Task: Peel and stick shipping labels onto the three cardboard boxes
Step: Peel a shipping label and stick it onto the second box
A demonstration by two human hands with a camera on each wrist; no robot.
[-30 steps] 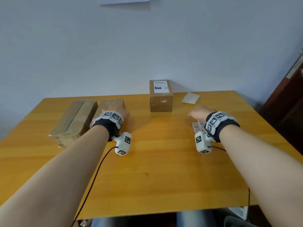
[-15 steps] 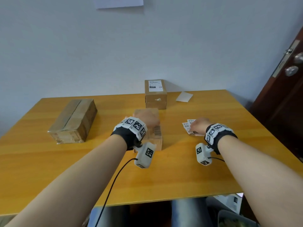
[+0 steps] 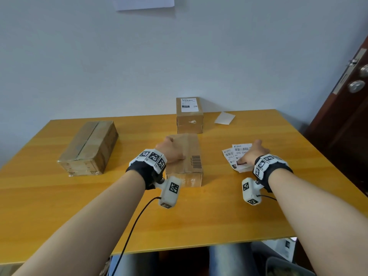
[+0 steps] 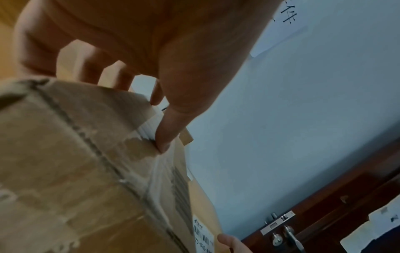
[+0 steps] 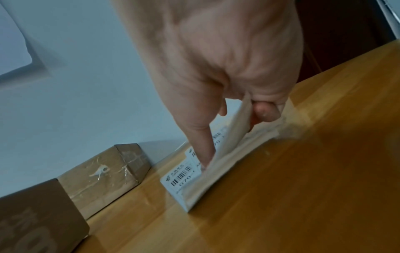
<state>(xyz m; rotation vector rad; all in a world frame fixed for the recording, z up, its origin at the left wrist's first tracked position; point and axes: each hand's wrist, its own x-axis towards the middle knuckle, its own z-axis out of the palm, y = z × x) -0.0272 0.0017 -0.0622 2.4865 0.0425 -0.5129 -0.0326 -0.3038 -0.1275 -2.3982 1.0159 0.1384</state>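
Observation:
Three cardboard boxes stand on the yellow table. The middle box lies under my left hand, whose fingers hook over its far edge while the thumb lies on top. A bigger taped box sits at the left. The far box carries a white label. To the right of the middle box lies a stack of shipping labels. My right hand pinches up one sheet's edge, its index finger pressing the stack.
A loose white backing paper lies at the back right of the table. A dark wooden door with metal knobs stands at the right. A white sheet hangs on the wall.
My left hand has dragged the middle box from beside the left box to the table's centre. The right hand has settled on the label stack and lifted a sheet's edge.

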